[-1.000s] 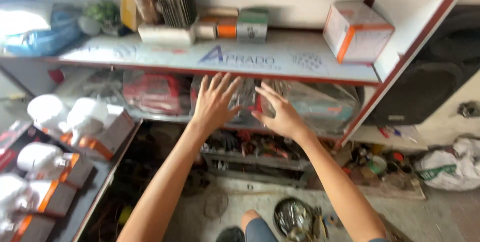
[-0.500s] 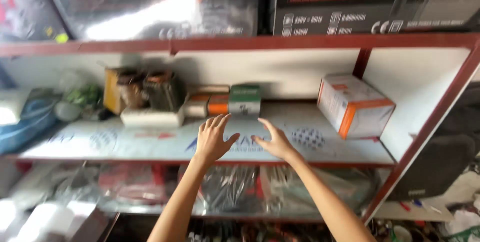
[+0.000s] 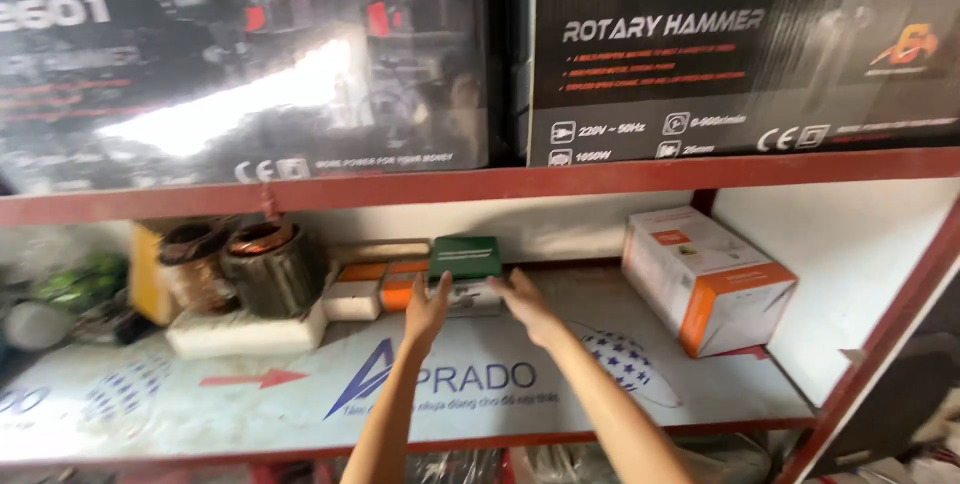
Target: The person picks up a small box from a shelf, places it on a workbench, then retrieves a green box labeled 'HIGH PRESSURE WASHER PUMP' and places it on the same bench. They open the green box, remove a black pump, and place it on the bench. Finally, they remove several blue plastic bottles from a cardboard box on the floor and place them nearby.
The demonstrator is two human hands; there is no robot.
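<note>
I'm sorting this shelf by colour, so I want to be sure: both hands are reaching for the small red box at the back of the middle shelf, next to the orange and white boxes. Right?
Not quite: the small box is green, not red. The head view shows the left hand and right hand at either side of it, at the back of the middle shelf, next to the orange and white boxes.

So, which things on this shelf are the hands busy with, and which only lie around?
In hand:
- small green-topped box, at the back of the shelf
- left hand and right hand, one at each side of it

Lying about:
- white and orange cardboard box
- copper-wound motor coils
- small orange and white boxes
- large black tool cartons
</note>
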